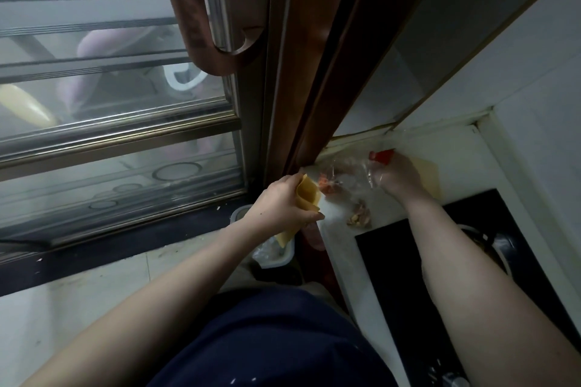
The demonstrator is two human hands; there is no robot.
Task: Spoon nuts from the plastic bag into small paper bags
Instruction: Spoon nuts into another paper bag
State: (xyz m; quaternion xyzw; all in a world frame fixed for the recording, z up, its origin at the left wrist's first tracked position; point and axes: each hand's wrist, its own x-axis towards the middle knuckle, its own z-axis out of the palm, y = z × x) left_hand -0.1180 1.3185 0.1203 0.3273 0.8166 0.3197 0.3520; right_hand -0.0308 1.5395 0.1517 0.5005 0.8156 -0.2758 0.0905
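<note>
My left hand (pixel 283 201) grips a small tan paper bag (pixel 306 195) at its mouth, just off the left edge of the white counter (pixel 452 160). A clear plastic bag (pixel 349 179) with nuts (pixel 358 217) and some orange-red pieces lies on the counter between my hands. My right hand (pixel 397 176) rests at the bag's far right side, closed around a red object (pixel 382 155) that looks like a spoon handle; its bowl is hidden. More tan paper (pixel 429 174) lies flat behind my right hand.
A black glass cooktop (pixel 405 264) with a burner sits on the counter near my right forearm. A sliding glass door with a brown frame (pixel 301 72) stands left of the counter. A small grey bin (pixel 276 253) is on the floor below my left hand.
</note>
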